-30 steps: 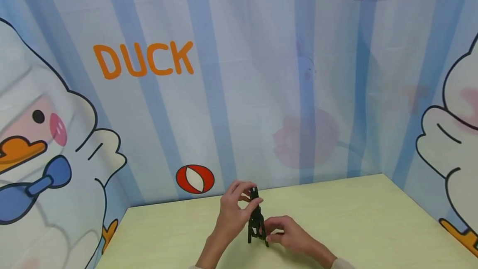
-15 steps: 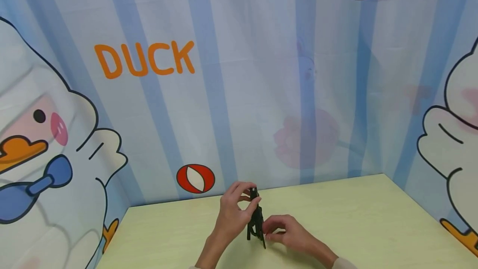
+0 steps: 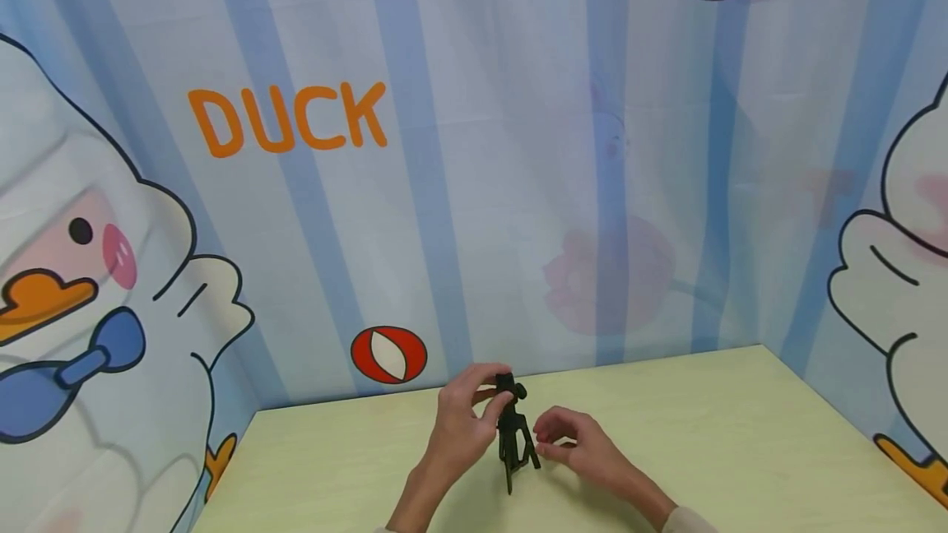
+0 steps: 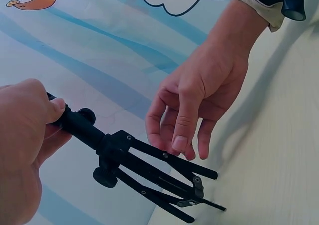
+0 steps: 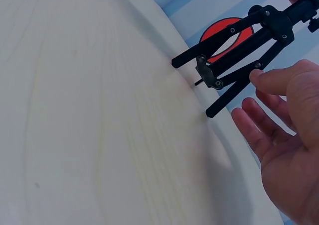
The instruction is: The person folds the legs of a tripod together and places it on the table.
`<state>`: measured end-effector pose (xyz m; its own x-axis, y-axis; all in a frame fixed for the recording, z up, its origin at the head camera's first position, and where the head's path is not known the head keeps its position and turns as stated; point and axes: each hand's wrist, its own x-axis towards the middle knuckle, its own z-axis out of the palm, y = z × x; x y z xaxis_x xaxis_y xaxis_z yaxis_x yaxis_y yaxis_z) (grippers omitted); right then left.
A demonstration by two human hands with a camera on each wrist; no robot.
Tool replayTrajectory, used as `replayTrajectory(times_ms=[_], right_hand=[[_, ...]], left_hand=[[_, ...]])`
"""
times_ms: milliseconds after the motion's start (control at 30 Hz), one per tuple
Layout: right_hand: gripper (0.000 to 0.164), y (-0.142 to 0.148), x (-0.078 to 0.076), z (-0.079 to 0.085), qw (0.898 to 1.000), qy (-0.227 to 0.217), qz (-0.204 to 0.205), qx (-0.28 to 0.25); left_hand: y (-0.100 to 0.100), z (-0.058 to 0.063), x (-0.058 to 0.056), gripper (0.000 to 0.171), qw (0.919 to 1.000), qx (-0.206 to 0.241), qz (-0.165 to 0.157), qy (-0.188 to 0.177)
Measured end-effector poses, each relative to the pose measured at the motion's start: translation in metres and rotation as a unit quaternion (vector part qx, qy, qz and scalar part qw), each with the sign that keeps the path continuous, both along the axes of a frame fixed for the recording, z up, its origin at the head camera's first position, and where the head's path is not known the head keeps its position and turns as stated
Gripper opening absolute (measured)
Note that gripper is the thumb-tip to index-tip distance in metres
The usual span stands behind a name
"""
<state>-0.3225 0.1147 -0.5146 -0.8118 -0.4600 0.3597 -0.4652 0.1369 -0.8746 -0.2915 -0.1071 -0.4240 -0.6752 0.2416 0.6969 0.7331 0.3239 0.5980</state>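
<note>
A small black tripod [image 3: 509, 428] stands nearly upright over the table, its short legs partly spread. My left hand [image 3: 464, 419] grips the tripod's top between thumb and fingers. In the left wrist view the tripod's legs [image 4: 172, 182] show hinged metal braces and a knob sits on the side of the column. To the right of the legs is my right hand [image 3: 591, 452], fingers loosely bent and holding nothing. From the right wrist view, its thumb overlaps one leg [image 5: 232, 93]; whether it touches cannot be told. The left hand hides part of the tripod's head.
The pale yellow table [image 3: 696, 426] reaches back to a blue-and-white striped curtain [image 3: 511, 187] printed with ducks and a red ball. Sleeve cuffs show at both wrists.
The tripod has turned about its column in my left hand, so its legs and a side knob now face differently. My right hand has drawn slightly away to the right of the legs.
</note>
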Motion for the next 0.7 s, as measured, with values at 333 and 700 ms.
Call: replayTrajectory(times_ms=[333,700], right_hand=[[0.021,0.0015,0.0021,-0.0012,0.996,0.000,0.088,-0.001],[0.021,0.0002,0.0027,-0.0014,0.991,-0.018,0.130,-0.002]], left_hand=[[0.0015,-0.0003,0.0006,0.044,0.9993,0.005,-0.030,-0.020],[0.0017,0.0000,0.0008,0.048,0.9985,0.009,-0.048,-0.026]])
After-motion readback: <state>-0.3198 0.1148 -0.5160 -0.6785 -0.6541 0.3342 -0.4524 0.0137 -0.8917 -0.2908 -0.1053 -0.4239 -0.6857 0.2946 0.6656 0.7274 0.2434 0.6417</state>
